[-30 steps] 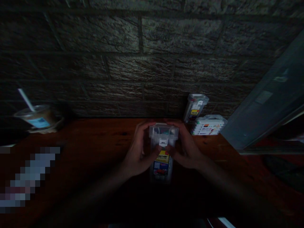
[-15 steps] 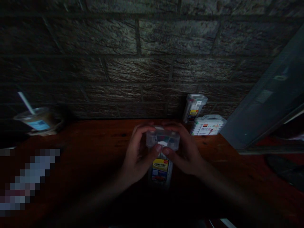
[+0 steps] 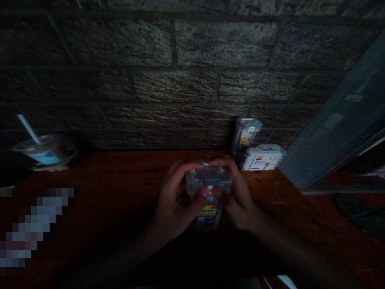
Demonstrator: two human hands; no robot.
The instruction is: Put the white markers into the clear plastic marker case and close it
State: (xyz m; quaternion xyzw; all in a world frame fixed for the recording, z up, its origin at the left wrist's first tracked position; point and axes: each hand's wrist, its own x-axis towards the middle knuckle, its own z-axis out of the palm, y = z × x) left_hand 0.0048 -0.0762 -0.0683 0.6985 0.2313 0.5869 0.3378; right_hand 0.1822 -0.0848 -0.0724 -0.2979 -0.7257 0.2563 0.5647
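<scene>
A clear plastic marker case point(image 3: 209, 180) with a yellow and blue label stands at the front middle of the wooden table. My left hand point(image 3: 179, 196) wraps its left side, fingers curled over the far top edge and thumb on the front of the lid. From the other side my right hand point(image 3: 236, 192) grips the same case, its thumb pressed near the white clasp, close to the left thumb. Dark and coloured shapes show dimly through the lid. Both thumbs partly cover the clasp and the upper label.
Against the brick wall stands a similar clear marker case point(image 3: 246, 134). Beside it sits a white handled case point(image 3: 263, 157) with a printed label. A cup with a straw point(image 3: 45, 150) is at the back left of the wooden table point(image 3: 126, 172). A metal frame point(image 3: 327, 120) rises at the right.
The case has tilted, so more of its lid top shows and less of its label. Both thumbs have shifted slightly right and down, over the clasp.
</scene>
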